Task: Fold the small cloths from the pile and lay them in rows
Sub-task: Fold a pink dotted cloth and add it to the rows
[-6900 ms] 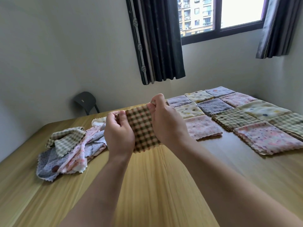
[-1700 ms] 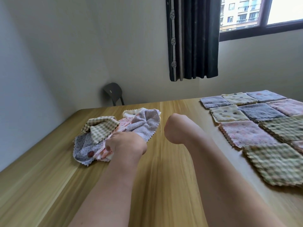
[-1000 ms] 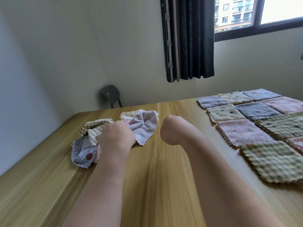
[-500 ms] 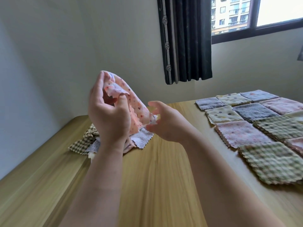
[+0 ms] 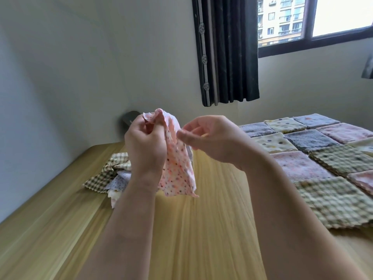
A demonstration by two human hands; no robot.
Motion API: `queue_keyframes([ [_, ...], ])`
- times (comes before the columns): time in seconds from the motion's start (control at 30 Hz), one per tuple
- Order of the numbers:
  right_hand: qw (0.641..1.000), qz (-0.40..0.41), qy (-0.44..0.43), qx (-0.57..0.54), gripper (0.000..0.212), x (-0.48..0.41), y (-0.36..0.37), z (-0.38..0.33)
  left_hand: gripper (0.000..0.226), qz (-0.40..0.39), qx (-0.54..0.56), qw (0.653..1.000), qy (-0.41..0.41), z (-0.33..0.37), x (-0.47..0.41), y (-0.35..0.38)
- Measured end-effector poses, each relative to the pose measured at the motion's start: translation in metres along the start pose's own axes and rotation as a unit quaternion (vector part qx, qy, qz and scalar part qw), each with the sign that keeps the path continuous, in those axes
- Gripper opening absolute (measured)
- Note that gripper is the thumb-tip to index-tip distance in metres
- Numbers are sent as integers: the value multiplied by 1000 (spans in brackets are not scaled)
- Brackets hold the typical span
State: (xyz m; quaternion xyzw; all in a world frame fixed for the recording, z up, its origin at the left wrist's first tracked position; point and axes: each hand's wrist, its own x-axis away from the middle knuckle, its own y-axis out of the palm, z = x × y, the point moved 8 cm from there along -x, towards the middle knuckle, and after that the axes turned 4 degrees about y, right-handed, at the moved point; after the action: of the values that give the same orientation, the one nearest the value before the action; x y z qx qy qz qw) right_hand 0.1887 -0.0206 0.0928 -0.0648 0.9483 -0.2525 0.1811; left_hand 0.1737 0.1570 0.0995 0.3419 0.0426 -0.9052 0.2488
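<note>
A pink dotted cloth [image 5: 177, 170] hangs crumpled in the air above the wooden table [image 5: 212, 229]. My left hand [image 5: 146, 146] grips its top edge. My right hand [image 5: 214, 136] pinches the cloth's right edge between thumb and fingertips. Behind my left forearm lies the pile of unfolded cloths [image 5: 109, 174], checked and pale dotted ones. On the right, folded cloths lie in rows [image 5: 323, 154]; a green checked one [image 5: 339, 201] is the nearest.
A dark chair [image 5: 129, 119] stands by the wall beyond the table's far edge. A dark curtain [image 5: 228, 49] hangs beside the window. Bare table surface lies between the pile and the rows.
My left hand has lifted the pink dotted cloth off the pile and lowered it a little. My right hand has come in and taken hold of its right edge.
</note>
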Motion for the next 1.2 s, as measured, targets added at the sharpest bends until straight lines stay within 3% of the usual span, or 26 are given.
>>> queue_keyframes([
  [0.1, 997, -61, 18, 36, 47, 5, 11, 2, 25, -14, 30, 999, -24, 1, 1, 4],
  [0.27, 999, -21, 20, 26, 31, -3, 11, 8, 29, -74, 127, 988, -37, 5, 3, 16],
  [0.43, 997, 15, 43, -64, 45, -6, 8, 14, 29, -111, 274, 947, -125, 6, 14, 31],
  [0.57, 996, 53, 41, -57, 32, -6, 2, 14, 22, -105, 302, 938, -136, 1, 13, 33],
  [0.67, 995, 75, 41, -59, 15, -4, -11, 15, 30, -77, 275, 950, -126, -3, 13, 30],
  [0.7, 994, 83, 39, -61, 13, -3, -16, 16, 23, -61, 252, 958, -123, -6, 12, 27],
  [0.77, 993, 95, 45, -45, 19, -2, -27, 19, 11, -39, 201, 972, -117, -9, 11, 22],
  [0.87, 991, 112, 67, 37, 30, -1, -40, 23, 22, -51, 118, 987, -98, -8, 13, 22],
  [1.07, 977, 157, 101, 103, 23, 6, -60, 27, 39, -78, -3, 994, -71, -9, 16, 23],
  [1.2, 974, 130, 100, 155, 38, 15, -65, 24, 40, -92, -65, 990, -83, -14, 16, 24],
])
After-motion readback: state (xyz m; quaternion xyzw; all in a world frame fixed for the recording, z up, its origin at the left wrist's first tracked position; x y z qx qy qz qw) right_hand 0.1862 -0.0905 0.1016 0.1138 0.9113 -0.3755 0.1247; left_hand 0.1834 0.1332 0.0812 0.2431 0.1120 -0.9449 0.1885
